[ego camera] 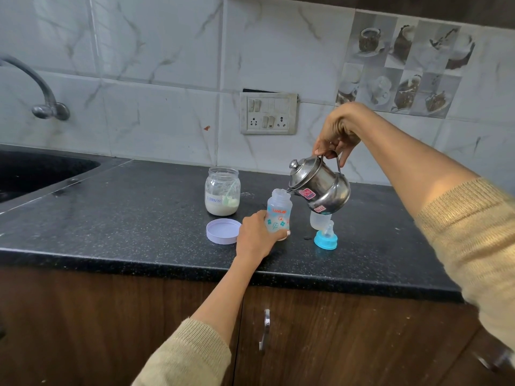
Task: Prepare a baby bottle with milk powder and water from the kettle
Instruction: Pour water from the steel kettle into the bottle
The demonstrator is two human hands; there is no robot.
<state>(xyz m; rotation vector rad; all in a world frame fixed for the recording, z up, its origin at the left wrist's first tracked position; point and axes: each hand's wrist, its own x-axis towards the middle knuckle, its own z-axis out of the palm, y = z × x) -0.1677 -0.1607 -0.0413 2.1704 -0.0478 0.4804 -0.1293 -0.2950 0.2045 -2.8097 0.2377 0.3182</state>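
Right hand (338, 135) curled round handle of steel kettle (320, 188), tilted, spout at mouth of baby bottle (278, 211). Left hand (257, 238) wrapped round bottle base, upright on worktop (125, 218). Formula jar (222, 191) just behind.

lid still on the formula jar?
No. The formula jar stands open, and its lilac lid lies flat on the counter in front of it.
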